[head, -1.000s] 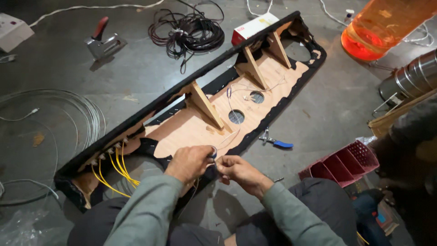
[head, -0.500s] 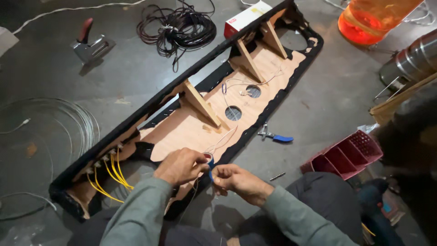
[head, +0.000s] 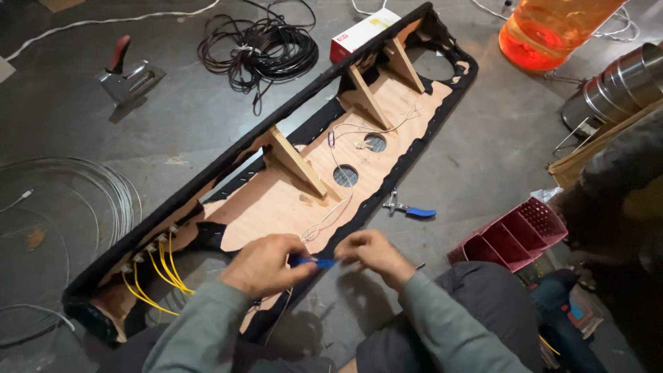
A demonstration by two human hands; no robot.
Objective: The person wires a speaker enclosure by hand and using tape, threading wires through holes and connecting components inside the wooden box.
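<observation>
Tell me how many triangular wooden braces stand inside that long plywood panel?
3: one triangular wooden brace near the middle, a second farther up, a third near the far end. None seems hidden.

Grey-green long sleeves to wrists, dark grey trousers, bare hands (head: 314,261)

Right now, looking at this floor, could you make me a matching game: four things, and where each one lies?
Things:
1. coil of black cable
2. orange jug
3. red basket
4. yellow wires

Places:
A. top right corner
B. at the long board's near left end
C. top middle, beyond the board
D. right of the board, on the floor

Pairs: 1-C, 2-A, 3-D, 4-B
</observation>
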